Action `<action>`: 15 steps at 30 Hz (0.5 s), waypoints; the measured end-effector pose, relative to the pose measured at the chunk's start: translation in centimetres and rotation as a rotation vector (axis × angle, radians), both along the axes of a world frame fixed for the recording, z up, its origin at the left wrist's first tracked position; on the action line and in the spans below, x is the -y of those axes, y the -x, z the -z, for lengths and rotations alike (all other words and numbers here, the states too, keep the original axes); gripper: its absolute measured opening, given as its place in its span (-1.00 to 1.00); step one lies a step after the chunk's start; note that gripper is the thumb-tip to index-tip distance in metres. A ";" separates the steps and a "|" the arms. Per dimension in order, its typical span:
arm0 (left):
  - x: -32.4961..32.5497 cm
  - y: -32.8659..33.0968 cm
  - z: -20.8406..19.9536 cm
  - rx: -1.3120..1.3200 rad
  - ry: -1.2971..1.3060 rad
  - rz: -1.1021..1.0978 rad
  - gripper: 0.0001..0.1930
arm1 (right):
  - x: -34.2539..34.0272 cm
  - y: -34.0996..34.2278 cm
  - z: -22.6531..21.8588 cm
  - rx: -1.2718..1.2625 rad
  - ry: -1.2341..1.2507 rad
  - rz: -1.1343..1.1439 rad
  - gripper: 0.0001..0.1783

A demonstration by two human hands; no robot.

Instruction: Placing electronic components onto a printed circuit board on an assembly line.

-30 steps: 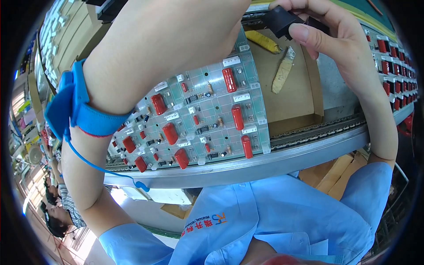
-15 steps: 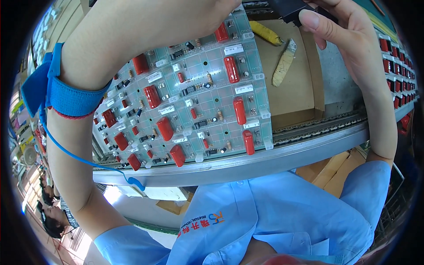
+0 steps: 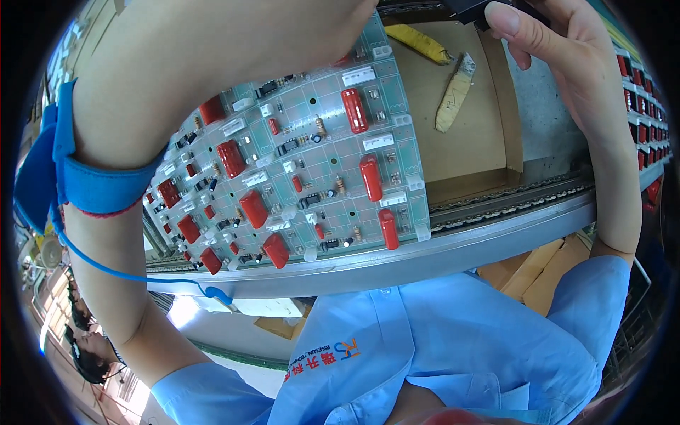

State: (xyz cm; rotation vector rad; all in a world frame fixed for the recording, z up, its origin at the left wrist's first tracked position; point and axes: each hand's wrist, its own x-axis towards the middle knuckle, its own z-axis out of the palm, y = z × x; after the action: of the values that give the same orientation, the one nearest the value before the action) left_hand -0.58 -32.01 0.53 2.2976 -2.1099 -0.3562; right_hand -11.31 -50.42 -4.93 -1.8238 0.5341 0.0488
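A panel of green circuit boards [image 3: 312, 170] lies before me, set with red capacitors [image 3: 355, 110], white connectors and small resistors. My left hand [image 3: 304, 35] reaches over the panel's far part, back of the hand toward me. Its fingers run past the top edge, so their grip is hidden. A blue wrist strap [image 3: 106, 184] with a coiled-off blue cord circles my left wrist. At the upper right, my right hand [image 3: 567, 60] is closed on a black block-shaped part [image 3: 473, 10], thumb pressed along its near side; thin pins seem to stick out of it.
Right of the panel, a shallow cardboard tray [image 3: 489, 159] holds two yellow-wrapped strips [image 3: 455, 95]. A metal rail with a chain [image 3: 517, 202] runs along the near edge. More boards with red parts [image 3: 641, 113] stand far right. People [image 3: 88, 347] sit at lower left.
The panel has shifted slightly to the left. My left forearm has moved nearer and left. My right hand has risen slightly with the black part, which now is partly cut off by the top edge.
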 end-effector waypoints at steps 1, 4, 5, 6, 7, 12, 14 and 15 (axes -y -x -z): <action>-0.6 0.3 -0.3 -0.012 0.002 -0.013 -0.86 | -0.3 0.1 -0.1 0.000 0.003 -0.005 -0.59; 0.4 -5.4 1.8 -0.031 -0.004 -0.062 -0.86 | -1.5 0.2 -1.2 0.092 -0.011 -0.026 -0.61; -0.6 -6.0 1.6 -0.047 0.005 -0.066 -0.87 | -1.6 0.3 -1.2 0.110 0.060 -0.064 -0.62; -1.2 -7.3 1.8 -0.062 0.015 -0.071 -0.87 | -1.8 0.2 -1.3 0.129 0.133 -0.104 -0.63; -2.9 -9.4 1.7 -0.068 0.018 -0.091 -0.87 | -2.2 0.2 -1.4 0.157 0.197 -0.156 -0.64; -3.4 -0.5 -1.4 -0.116 0.047 -0.183 -0.87 | -3.4 -1.0 0.2 0.297 0.472 -0.323 -0.63; -1.3 -1.5 0.7 -0.201 0.099 -0.130 -0.87 | -2.3 -0.9 0.1 0.155 0.545 -0.256 -0.61; -6.6 -7.4 -1.1 -0.132 0.075 -0.230 -0.88 | -4.1 -1.0 -1.9 0.257 0.510 -0.322 -0.61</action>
State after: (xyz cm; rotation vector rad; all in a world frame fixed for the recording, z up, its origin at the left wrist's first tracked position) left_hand 6.79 -25.44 1.65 2.3676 -1.7468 -0.4034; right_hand -10.34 -46.30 -3.00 -2.3577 0.0638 -0.1123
